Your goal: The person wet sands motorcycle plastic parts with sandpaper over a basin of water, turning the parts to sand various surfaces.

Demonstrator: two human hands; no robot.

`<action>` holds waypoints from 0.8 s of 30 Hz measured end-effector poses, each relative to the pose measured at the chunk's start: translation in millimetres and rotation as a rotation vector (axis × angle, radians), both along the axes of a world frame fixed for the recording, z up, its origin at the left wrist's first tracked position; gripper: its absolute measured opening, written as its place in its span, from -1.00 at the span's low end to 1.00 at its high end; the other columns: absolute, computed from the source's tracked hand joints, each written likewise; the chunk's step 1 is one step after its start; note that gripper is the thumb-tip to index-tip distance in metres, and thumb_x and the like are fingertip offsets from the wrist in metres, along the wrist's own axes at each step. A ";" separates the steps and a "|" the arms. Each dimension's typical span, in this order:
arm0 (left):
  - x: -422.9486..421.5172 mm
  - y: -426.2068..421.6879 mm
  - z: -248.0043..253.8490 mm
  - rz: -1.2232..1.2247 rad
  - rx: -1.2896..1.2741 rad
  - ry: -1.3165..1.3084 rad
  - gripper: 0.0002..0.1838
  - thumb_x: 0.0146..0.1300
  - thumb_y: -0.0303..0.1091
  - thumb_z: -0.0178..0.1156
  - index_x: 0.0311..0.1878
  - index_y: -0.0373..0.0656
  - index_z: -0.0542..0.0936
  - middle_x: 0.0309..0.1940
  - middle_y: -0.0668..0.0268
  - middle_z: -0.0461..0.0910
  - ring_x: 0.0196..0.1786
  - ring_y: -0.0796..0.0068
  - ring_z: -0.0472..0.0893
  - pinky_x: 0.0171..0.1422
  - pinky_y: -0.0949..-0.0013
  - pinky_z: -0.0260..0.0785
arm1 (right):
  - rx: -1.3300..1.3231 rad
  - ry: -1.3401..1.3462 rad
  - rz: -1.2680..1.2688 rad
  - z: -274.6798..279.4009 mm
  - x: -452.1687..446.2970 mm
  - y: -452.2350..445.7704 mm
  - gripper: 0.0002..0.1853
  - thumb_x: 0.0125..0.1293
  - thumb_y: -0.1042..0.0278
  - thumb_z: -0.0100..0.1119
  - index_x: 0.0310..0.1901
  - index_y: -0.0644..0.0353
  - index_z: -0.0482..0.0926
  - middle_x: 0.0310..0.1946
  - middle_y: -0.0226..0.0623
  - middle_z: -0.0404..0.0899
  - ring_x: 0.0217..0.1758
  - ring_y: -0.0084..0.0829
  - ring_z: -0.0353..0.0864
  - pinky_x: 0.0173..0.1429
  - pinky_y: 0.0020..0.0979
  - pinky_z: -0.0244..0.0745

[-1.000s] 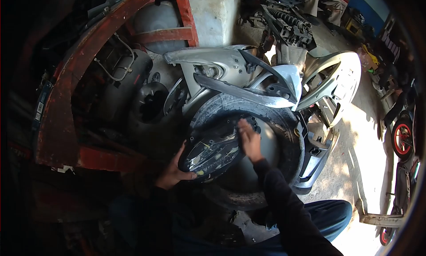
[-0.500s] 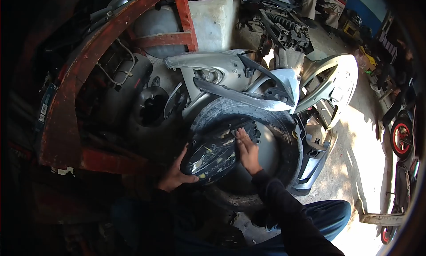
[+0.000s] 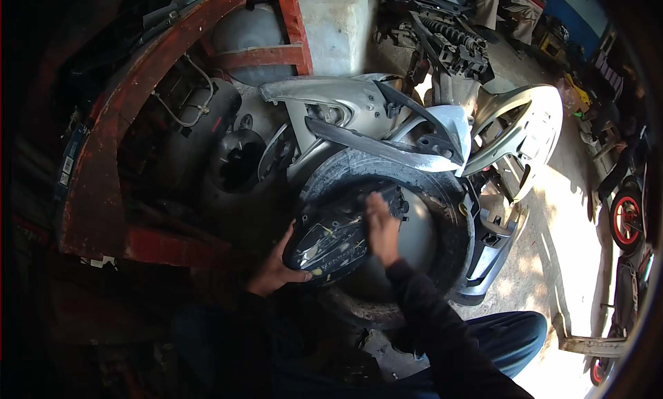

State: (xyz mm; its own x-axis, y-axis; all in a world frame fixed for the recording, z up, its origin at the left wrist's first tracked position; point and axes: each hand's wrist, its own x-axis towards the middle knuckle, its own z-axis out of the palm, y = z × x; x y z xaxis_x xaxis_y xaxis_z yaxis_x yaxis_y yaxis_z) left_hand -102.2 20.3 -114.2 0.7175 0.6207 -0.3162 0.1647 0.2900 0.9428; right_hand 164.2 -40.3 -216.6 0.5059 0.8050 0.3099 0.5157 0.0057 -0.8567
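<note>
A glossy black motorcycle part (image 3: 328, 243), curved like a lamp unit and marked with pale scuffs, rests tilted over the tyre (image 3: 345, 167). My left hand (image 3: 278, 269) grips its lower left end, thumb on the near edge and fingers round the far side. On the upper right of the part lies my right hand (image 3: 383, 228), its fingers together and pressed down, blurred by motion. Whatever is under those fingertips is too smeared to make out. A grey disc-like surface (image 3: 418, 236) shows inside the tyre.
Silver and grey body panels (image 3: 359, 105) lean behind the tyre, with a pale panel (image 3: 535, 126) at right. A red metal frame (image 3: 103, 164) stands at left. Further back are a shock absorber (image 3: 445, 36) and a seated person (image 3: 511, 8). Red-rimmed wheels (image 3: 625, 216) stand far right.
My right hand has shifted slightly up and is more blurred, still over the black part. My left hand keeps its grip. The view has moved a little.
</note>
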 end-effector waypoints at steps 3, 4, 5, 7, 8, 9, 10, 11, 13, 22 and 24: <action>-3.4 0.5 -14.6 0.043 0.003 -0.052 0.39 -0.22 -0.53 0.60 0.66 -0.36 -0.11 0.63 0.18 0.09 0.64 0.40 0.09 0.67 0.36 -0.12 | 0.047 -0.045 0.102 28.2 -23.3 -30.0 -0.61 0.55 0.33 0.02 0.29 0.32 0.56 0.32 0.12 0.51 0.48 0.02 0.43 0.56 -0.18 0.28; -3.1 -4.0 -13.8 0.035 -0.004 -0.048 0.39 -0.22 -0.53 0.60 0.66 -0.36 -0.11 0.63 0.18 0.09 0.64 0.40 0.09 0.67 0.36 -0.12 | -0.027 0.062 -0.023 17.9 -10.2 -23.6 -0.61 0.55 0.34 0.03 0.29 0.32 0.56 0.31 0.12 0.51 0.48 0.01 0.43 0.55 -0.20 0.30; 1.5 -2.5 -10.9 0.055 0.009 -0.045 0.38 -0.22 -0.53 0.60 0.66 -0.36 -0.09 0.63 0.18 0.09 0.63 0.39 0.09 0.67 0.35 -0.12 | -0.084 0.162 -0.146 3.3 5.8 -6.6 -0.61 0.55 0.34 0.03 0.29 0.32 0.56 0.31 0.12 0.52 0.48 0.00 0.44 0.55 -0.21 0.31; -0.3 -3.2 -10.9 0.071 0.015 -0.037 0.37 -0.22 -0.53 0.61 0.66 -0.35 -0.08 0.63 0.18 0.09 0.63 0.39 0.09 0.67 0.35 -0.11 | -0.048 0.195 -0.184 11.1 -14.6 -10.5 -0.65 0.54 0.39 0.05 0.22 0.36 0.61 0.29 0.14 0.53 0.48 -0.02 0.45 0.55 -0.23 0.31; -0.2 1.2 -17.7 0.043 0.068 -0.044 0.37 -0.22 -0.53 0.61 0.66 -0.35 -0.06 0.63 0.16 0.09 0.64 0.37 0.09 0.67 0.35 -0.11 | 0.007 0.101 -0.012 38.8 -36.5 -26.1 -0.65 0.54 0.43 0.05 0.25 0.37 0.59 0.32 0.13 0.52 0.52 -0.04 0.40 0.57 -0.22 0.26; 2.9 0.2 -13.6 0.024 0.113 -0.048 0.36 -0.22 -0.52 0.61 0.66 -0.34 -0.04 0.62 0.15 0.09 0.64 0.36 0.09 0.67 0.35 -0.11 | 0.054 0.007 0.168 56.3 -50.5 -40.4 -0.64 0.54 0.46 0.05 0.27 0.38 0.58 0.35 0.12 0.50 0.55 -0.06 0.36 0.59 -0.21 0.22; 2.9 -5.9 -10.7 0.025 0.100 -0.044 0.36 -0.22 -0.52 0.61 0.66 -0.34 -0.04 0.62 0.15 0.09 0.64 0.36 0.09 0.67 0.35 -0.11 | 0.082 0.056 0.194 41.5 -42.9 -41.3 -0.64 0.52 0.50 0.08 0.27 0.37 0.59 0.33 0.10 0.53 0.54 -0.03 0.38 0.58 -0.16 0.24; 3.0 -10.5 -6.2 0.048 0.057 -0.018 0.36 -0.23 -0.51 0.62 0.65 -0.33 -0.03 0.62 0.13 0.10 0.65 0.34 0.08 0.68 0.35 -0.11 | 0.083 0.103 0.165 31.6 -24.4 -35.7 -0.64 0.54 0.45 0.05 0.28 0.37 0.58 0.35 0.10 0.51 0.55 -0.09 0.37 0.58 -0.20 0.24; 7.7 -10.5 -4.0 0.075 0.036 -0.003 0.37 -0.24 -0.49 0.63 0.65 -0.33 -0.02 0.62 0.11 0.11 0.66 0.31 0.08 0.68 0.35 -0.11 | -0.086 0.342 -0.149 5.8 7.8 -18.8 -0.62 0.57 0.39 0.02 0.30 0.36 0.57 0.38 0.10 0.49 0.56 -0.15 0.37 0.60 -0.26 0.20; 14.7 -16.2 -12.0 0.091 0.077 -0.003 0.36 -0.24 -0.45 0.63 0.65 -0.32 0.00 0.63 0.08 0.09 0.68 0.26 0.05 0.69 0.33 -0.11 | -0.021 0.270 -0.129 47.8 -30.5 -25.4 -0.66 0.51 0.42 0.06 0.19 0.40 0.62 0.33 0.11 0.53 0.49 -0.07 0.45 0.56 -0.17 0.30; 21.0 -12.6 -5.8 0.040 0.193 0.048 0.35 -0.24 -0.44 0.62 0.65 -0.32 0.00 0.64 0.07 0.09 0.68 0.26 0.05 0.69 0.35 -0.10 | 0.057 0.093 0.018 73.6 -61.3 -33.0 -0.66 0.51 0.41 0.05 0.19 0.40 0.62 0.29 0.11 0.55 0.47 -0.05 0.47 0.55 -0.16 0.32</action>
State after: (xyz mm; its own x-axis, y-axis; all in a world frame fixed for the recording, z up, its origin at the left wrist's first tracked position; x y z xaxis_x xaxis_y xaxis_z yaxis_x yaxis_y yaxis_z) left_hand -81.2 7.7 -120.0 0.6783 0.7006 -0.2217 0.2023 0.1119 0.9729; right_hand 102.9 -73.3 -143.0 0.5207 0.7964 0.3077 0.4332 0.0641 -0.8990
